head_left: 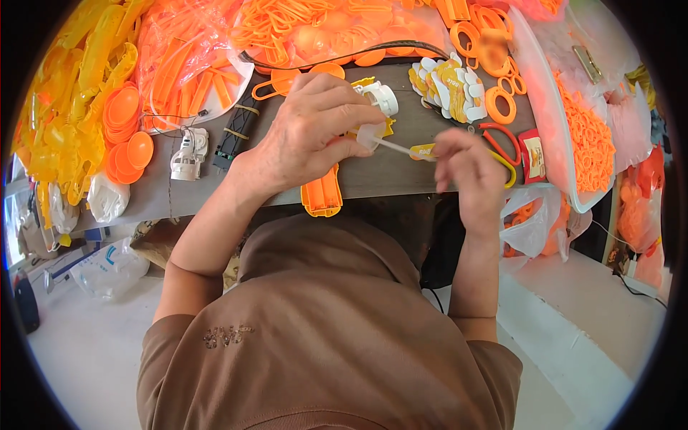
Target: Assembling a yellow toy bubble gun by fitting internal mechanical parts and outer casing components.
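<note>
Closed around a white plastic housing with a round end (381, 99), my left hand (312, 125) is over the middle of the table. Yellow plastic shows behind the housing. By the left fingertips is a translucent white round piece (368, 136), from which a thin pale stem runs right. A small yellow label (423, 151) shows between that stem and my right hand (469, 172). Motion smears the right fingers, so whether they grip the label is unclear. Below my left hand an orange half shell (321, 195) lies at the table's front edge.
Scissors with red and yellow handles (501, 143) lie beyond my right hand, near stacked stickers (450, 89) and orange rings (500, 105). A white mechanism (189, 154) and a banded black strip (236, 132) lie left. A tub of orange parts (584, 143) stands right.
</note>
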The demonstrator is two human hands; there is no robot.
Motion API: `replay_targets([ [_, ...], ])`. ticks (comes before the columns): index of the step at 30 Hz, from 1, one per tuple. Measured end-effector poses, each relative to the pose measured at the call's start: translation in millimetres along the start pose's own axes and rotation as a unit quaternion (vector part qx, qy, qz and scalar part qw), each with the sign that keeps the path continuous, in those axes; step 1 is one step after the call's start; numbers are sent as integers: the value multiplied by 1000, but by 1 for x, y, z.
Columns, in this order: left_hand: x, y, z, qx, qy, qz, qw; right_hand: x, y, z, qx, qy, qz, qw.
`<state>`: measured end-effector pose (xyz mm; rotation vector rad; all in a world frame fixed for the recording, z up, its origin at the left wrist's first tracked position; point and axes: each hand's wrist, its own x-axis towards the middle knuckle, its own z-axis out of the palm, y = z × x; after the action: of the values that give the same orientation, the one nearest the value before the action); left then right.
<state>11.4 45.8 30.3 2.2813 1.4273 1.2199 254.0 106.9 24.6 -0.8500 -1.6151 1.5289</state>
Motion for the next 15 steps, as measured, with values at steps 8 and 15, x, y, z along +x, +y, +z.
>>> replay_targets([
  [8,-1,-3,0,-31,-27,-38,998,23,9,53,-41,-44,-12,998],
  [15,-3,-5,1,-46,10,-73,996,17,3,59,65,-10,107,992],
])
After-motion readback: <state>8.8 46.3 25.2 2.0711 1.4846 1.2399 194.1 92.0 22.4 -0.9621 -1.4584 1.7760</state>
